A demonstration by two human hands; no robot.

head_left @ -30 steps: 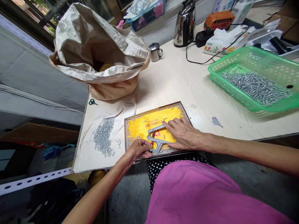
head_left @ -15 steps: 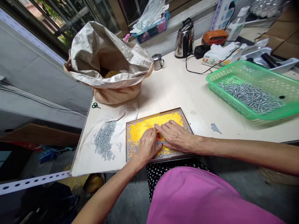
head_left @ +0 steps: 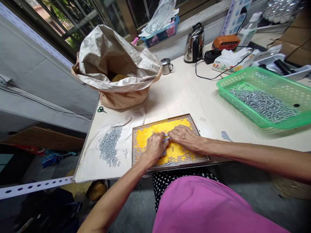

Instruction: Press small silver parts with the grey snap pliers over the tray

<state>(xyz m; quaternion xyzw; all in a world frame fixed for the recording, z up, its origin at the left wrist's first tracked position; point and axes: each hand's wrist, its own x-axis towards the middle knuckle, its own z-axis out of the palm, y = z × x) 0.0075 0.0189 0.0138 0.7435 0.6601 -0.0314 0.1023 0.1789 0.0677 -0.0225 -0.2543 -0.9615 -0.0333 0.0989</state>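
A shallow brown-framed tray [head_left: 143,132] with a yellow bottom lies at the table's near edge. Small metal pins [head_left: 179,159] line its edges and cluster at the left and front. Over its middle, my left hand [head_left: 155,145] is closed on a thin blue-grey strip [head_left: 166,138], whose exact kind I cannot make out. My right hand [head_left: 184,138] meets the other end of the strip, fingers bent and pressed together. A few loose pins lie on the yellow just below the hands. Fingers hide much of the strip.
Left of the tray, a heap of metal pins [head_left: 110,145] rests on a pale cloth near green-handled scissors [head_left: 101,110]. A large open sack [head_left: 123,97] stands behind. To the right sits a green basket [head_left: 257,119] of pins. A kettle [head_left: 194,45] and lidded mug [head_left: 166,67] stand farther back.
Both hands have shifted a little, and the strip between them now shows higher up and tilted. The reddish spot seen between the hands earlier is no longer visible. The view has shifted slightly.
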